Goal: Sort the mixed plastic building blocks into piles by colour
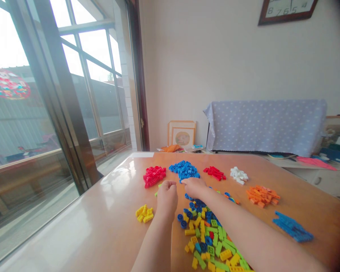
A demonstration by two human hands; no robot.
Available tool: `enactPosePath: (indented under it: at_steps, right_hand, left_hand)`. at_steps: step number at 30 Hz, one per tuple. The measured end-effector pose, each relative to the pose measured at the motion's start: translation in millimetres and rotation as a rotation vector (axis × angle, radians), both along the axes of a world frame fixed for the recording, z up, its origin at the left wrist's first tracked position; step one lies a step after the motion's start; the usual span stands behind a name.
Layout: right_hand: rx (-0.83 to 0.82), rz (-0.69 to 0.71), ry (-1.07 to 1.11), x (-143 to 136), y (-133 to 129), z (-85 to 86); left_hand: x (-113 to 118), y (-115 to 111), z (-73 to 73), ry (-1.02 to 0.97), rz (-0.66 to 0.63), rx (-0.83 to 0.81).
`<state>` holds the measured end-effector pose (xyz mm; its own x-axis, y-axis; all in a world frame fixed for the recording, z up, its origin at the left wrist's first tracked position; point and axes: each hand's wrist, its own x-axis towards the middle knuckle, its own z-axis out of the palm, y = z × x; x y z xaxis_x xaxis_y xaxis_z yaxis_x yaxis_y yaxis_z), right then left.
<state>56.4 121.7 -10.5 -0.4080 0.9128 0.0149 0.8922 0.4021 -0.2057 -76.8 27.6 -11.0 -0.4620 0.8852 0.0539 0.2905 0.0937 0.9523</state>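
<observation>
My left hand (167, 195) is over the middle of the table with its fingers curled closed; anything inside them is hidden. Light green bricks (158, 190) peek out beside its left edge. Just to the right, my right hand (195, 187) reaches the near edge of a blue brick pile (185, 169). Its fingers are drawn together and point left, and what they hold, if anything, cannot be made out. Under and beside my right forearm spreads a mixed heap of yellow, green and blue bricks (201, 230), partly covered by the arm.
Sorted around the wooden table (107, 226) lie pink-red bricks (154, 176), red bricks (214, 173), white bricks (239, 175), orange bricks (262, 195), long blue pieces (292, 226) and yellow bricks (144, 214). A glass door stands left; a cloth-draped object (266, 126) is behind the table.
</observation>
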Motion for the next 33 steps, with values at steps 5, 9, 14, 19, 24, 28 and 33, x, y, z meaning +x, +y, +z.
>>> enactPosePath:
  at_steps: [5, 9, 14, 19, 24, 28, 33]
  right_hand:
    - [0.003, -0.043, 0.109, 21.2, 3.6, 1.8]
    - [-0.005, -0.042, 0.199, 53.0, -0.3, 3.6]
    - [-0.012, -0.047, 0.282, 98.6, -17.7, 1.8]
    - [-0.072, -0.086, 0.318, 141.2, -42.8, -5.6]
    - [-0.029, -0.171, 0.276, 159.7, -57.1, -14.7]
    - [0.076, -0.246, 0.205, 150.1, -60.1, -17.0]
    - [0.138, -0.293, 0.134, 132.7, -64.0, -15.9]
  left_hand:
    - [2.0, -1.7, 0.6, 0.005, -0.036, 0.021]
    - [8.1, -3.6, 1.6, 0.07, -0.113, -0.01]
    - [16.9, -8.5, 0.1, 0.348, -0.232, -0.062]
    - [25.5, -15.5, -1.8, 0.583, -0.348, -0.07]
    - [38.5, -24.2, -1.3, 0.765, -0.529, -0.013]
    - [45.4, -27.0, -4.4, 0.854, -0.585, -0.021]
    - [46.3, -26.4, -5.7, 0.9, -0.577, -0.04]
